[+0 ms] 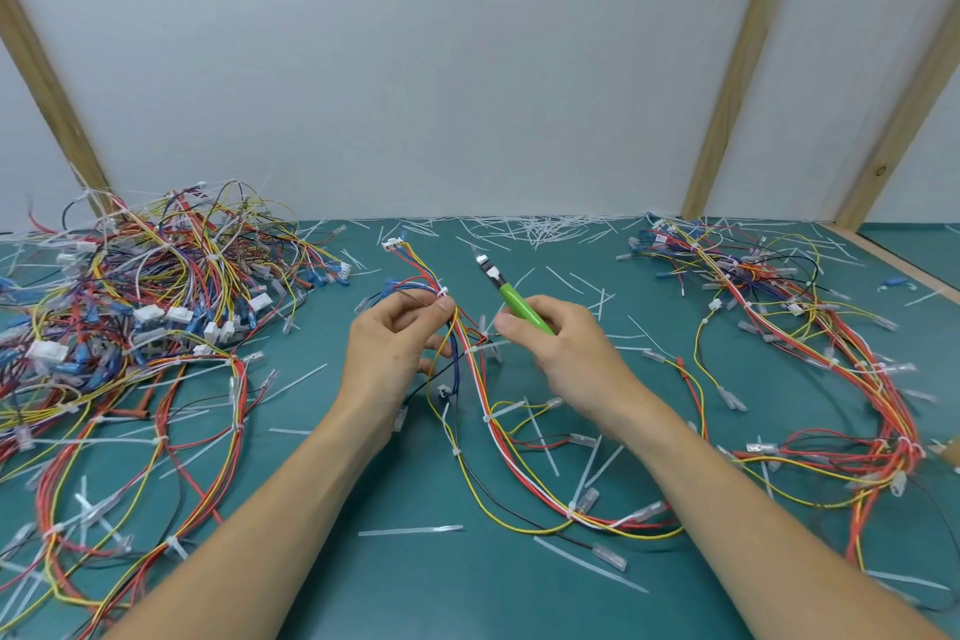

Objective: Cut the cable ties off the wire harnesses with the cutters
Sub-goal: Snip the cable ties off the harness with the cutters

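Wires in a big tangled pile (150, 286) sit at the left edge of the green table (415, 582). Near the middle, the left hand (395, 348) pinches a harness (470, 379) of red, yellow, white and blue wires, just under a small white cable tie (443, 293). The right hand (558, 346) holds the green cutters (511, 299), tip pointing up and away, near the tie but not touching. More harnesses (810, 343) lie by the right edge. Cut white strips (540, 226) litter the far edge. The blades could nick a wire if they bite too deep, because the tie hugs the wires tightly.
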### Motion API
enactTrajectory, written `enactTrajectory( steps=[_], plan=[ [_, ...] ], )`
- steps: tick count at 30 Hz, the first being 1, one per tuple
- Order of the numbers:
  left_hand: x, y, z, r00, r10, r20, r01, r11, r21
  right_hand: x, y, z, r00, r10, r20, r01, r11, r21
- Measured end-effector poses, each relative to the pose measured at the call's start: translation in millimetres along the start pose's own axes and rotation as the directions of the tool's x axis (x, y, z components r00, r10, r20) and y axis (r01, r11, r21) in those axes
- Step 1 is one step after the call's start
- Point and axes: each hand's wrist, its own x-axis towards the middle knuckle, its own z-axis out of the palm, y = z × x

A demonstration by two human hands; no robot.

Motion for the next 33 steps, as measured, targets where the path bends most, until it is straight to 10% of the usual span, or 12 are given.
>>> enactTrajectory(
  steps=[26, 33],
  plan=[
    [-1, 2, 2, 0.991, 0.014, 0.132, -0.005, 0.998, -0.07, 1, -4, 0, 0.983, 0.14, -0.119, -0.099, 0.949, 0.298],
    [-6, 2, 1, 0.995, -0.016, -0.094, 0.044, 0.951, 0.306, 2, -8, -1, 0.974, 0.048, -0.223, 0.018, 0.958, 0.286]
  ],
)
